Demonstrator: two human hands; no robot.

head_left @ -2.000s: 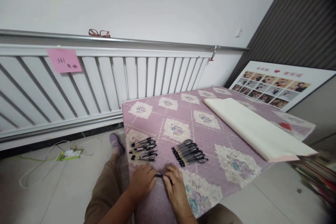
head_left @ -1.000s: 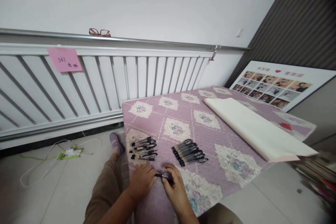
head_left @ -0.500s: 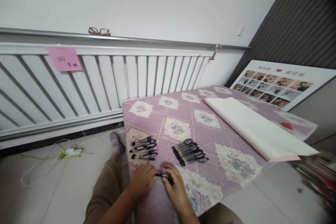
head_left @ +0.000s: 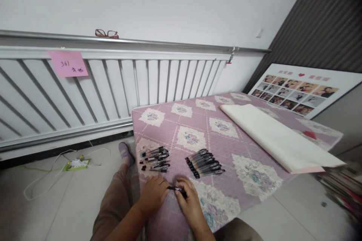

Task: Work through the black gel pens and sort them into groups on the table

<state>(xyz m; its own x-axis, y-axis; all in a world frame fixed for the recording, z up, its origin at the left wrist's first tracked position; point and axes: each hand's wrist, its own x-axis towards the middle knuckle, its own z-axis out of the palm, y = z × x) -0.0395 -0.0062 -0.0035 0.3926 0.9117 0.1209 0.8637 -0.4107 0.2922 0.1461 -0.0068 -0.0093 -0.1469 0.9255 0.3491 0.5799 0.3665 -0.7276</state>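
Observation:
Between my two hands, low over the front of the table, is a black pen (head_left: 172, 188), partly covered by fingers. My left hand (head_left: 154, 192) is closed around its left end. The fingers of my right hand (head_left: 187, 196) pinch the other end, where a clear, shiny part and a dark tip show. Just beyond my left hand lies a loose group of black pen parts (head_left: 155, 160), several of them side by side. Beyond my right hand several assembled-looking pens (head_left: 205, 163) with black caps lie in a slanted row.
A purple floral cloth covers the table (head_left: 169, 130). A folded cream sheet (head_left: 266, 139) lies at the right, with a photo board (head_left: 296, 88) behind it. A white radiator (head_left: 113, 90) runs along the wall. On the floor at left sits a power strip (head_left: 76, 164) with cables.

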